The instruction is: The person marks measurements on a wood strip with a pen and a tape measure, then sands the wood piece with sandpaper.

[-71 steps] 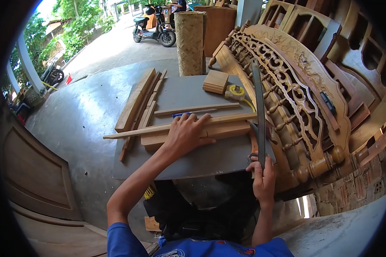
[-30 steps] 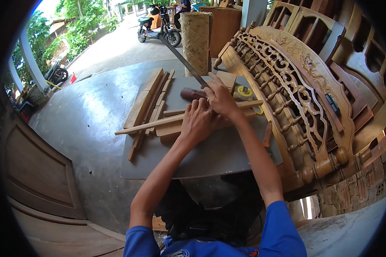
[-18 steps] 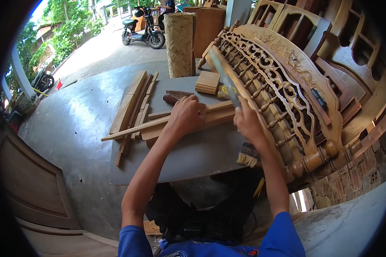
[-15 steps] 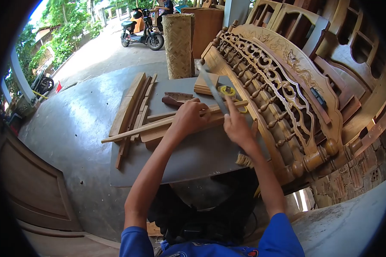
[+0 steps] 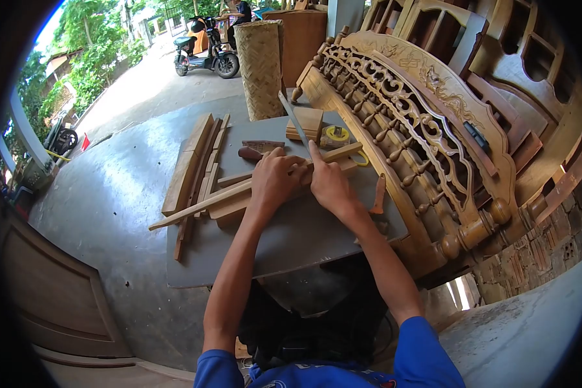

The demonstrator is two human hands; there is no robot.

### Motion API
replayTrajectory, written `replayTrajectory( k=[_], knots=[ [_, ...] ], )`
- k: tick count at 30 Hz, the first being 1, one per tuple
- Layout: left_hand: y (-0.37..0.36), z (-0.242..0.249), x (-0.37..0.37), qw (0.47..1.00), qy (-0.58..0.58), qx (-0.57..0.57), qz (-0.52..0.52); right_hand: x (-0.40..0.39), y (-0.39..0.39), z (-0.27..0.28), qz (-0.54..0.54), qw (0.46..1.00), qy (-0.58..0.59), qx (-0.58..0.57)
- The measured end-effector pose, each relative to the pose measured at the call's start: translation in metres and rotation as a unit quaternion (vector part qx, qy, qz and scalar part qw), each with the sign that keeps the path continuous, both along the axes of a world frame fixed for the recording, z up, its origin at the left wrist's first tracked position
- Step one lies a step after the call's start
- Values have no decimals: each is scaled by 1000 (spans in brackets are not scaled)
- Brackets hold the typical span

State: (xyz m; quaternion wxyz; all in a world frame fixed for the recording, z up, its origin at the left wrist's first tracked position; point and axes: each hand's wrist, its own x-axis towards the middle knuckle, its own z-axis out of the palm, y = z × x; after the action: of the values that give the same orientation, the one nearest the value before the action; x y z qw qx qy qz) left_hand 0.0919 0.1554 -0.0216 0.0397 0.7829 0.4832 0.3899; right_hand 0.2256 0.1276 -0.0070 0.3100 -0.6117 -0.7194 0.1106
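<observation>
My left hand (image 5: 275, 181) is closed around a long, thin wooden strip (image 5: 204, 208) that runs slantwise over the table. In my right hand (image 5: 331, 186) is a long, narrow metal blade (image 5: 293, 116), its far end pointing up and away; the index finger lies along it. The blade crosses the strip just right of my left hand, but whether it touches the wood cannot be made out. Beneath the strip rests a thicker wooden board (image 5: 229, 210), partly hidden by my hands. A dark brown wooden piece (image 5: 251, 153) lies beyond my left hand.
A grey tabletop (image 5: 271, 249) carries wooden lengths (image 5: 189, 165) at left, a wooden block (image 5: 306, 123) and a yellow tape roll (image 5: 337, 133). Carved wooden panels (image 5: 407, 119) lean close on the right. Behind stands a woven cylinder (image 5: 260, 71); a scooter (image 5: 205, 52) and a person are farther off.
My right hand has moved left with the blade, closer to my left hand. My left hand stays on the strip. The view has shifted slightly.
</observation>
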Motion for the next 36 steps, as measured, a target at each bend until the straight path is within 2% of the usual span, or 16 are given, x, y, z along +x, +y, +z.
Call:
replayTrajectory(
  k=[15, 19, 23, 26, 31, 33, 36],
  knots=[
    [1, -2, -18, 999, 18, 19, 36, -13, -9, 5, 32, 991, -128, 9],
    [0, 1, -17, 999, 23, 9, 41, -2, -54, -4, 32, 987, -158, 20],
    [-1, 1, -17, 999, -9, -29, 32, 21, -139, 15, 34, 974, -201, -102],
    [4, 2, -17, 999, -20, -26, 25, 28, -145, 18, 18, 976, -186, -115],
    [4, 4, -18, 999, -12, -31, 26, 9, -67, 7, 37, 985, -170, -5],
    [2, 6, -19, 999, -14, -37, 24, -5, -27, -3, 40, 990, -130, 38],
    [4, 3, -20, 999, -12, -20, 24, -18, 4, -6, 44, 992, -103, 63]
  ],
)
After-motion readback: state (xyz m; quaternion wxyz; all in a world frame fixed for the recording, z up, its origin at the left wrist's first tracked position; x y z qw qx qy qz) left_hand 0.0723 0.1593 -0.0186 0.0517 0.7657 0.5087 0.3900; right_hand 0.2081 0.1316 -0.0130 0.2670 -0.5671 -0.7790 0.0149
